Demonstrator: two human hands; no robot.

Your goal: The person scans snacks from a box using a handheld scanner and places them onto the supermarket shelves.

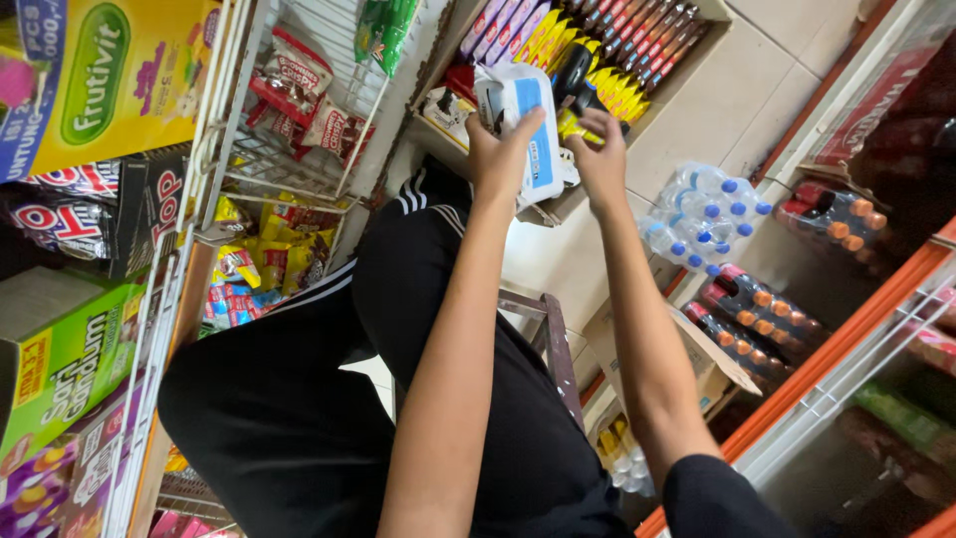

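My left hand (501, 149) is closed around a white and blue hand-held labelling device (523, 120), held up in front of an open cardboard box (583, 194). The box holds rows of purple, yellow and red packets (588, 35). My right hand (602, 149) is just right of the device, its fingers pinched on a small yellow and black item (578, 85) at the box's front. Both forearms reach forward over my lap, in black trousers with white stripes (398, 329).
A white wire rack (249, 149) with snack packets stands on the left, with cartons (60, 359) beside it. Shrink-wrapped water bottles (702, 214) and dark orange-capped bottles (747, 309) lie on the tiled floor. An orange shelf edge (846, 339) runs along the right.
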